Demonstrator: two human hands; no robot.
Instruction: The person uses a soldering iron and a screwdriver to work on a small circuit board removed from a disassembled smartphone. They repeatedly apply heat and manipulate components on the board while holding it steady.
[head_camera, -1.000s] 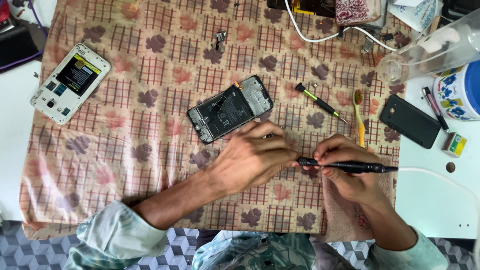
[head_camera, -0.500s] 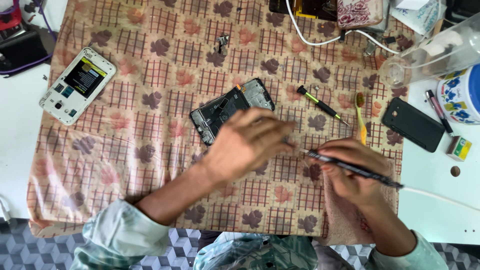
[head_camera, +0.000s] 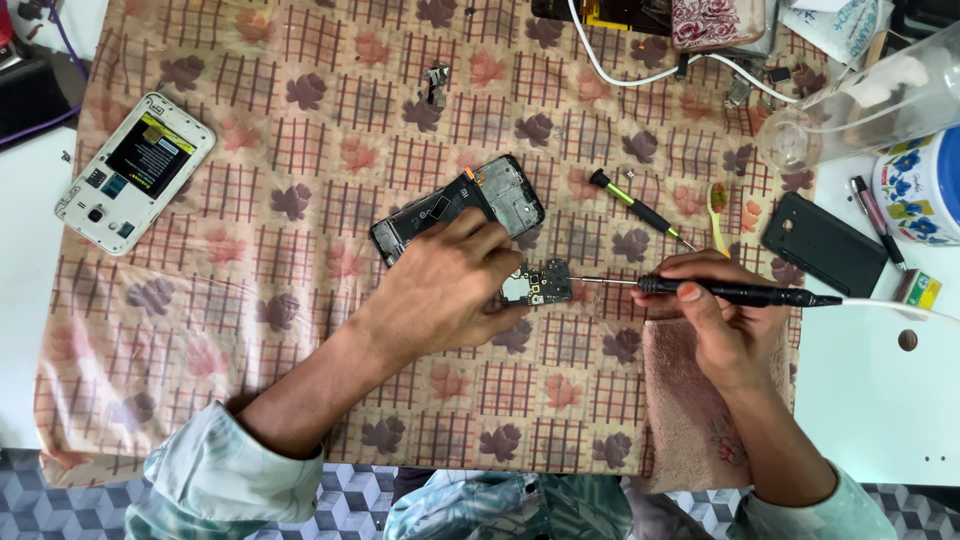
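My left hand (head_camera: 447, 291) rests on the patterned cloth (head_camera: 300, 300), fingers pressing the edge of a small circuit board (head_camera: 540, 285) just below an opened black phone frame (head_camera: 456, 208). My right hand (head_camera: 720, 330) grips a black pen-shaped tool (head_camera: 740, 293) with a white cord, held level, its thin metal tip touching the board's right side.
A white phone with its back off (head_camera: 135, 172) lies at far left. A small screwdriver (head_camera: 636, 208) and a yellow tool (head_camera: 718, 215) lie right of the frame. A black phone cover (head_camera: 823, 243), clear plastic cup (head_camera: 860, 105), flowered tub (head_camera: 920, 185) and cables (head_camera: 640, 70) sit at right.
My left hand slid up to hold the small board, which is now uncovered. My right hand levelled the tool and brought its tip to the board.
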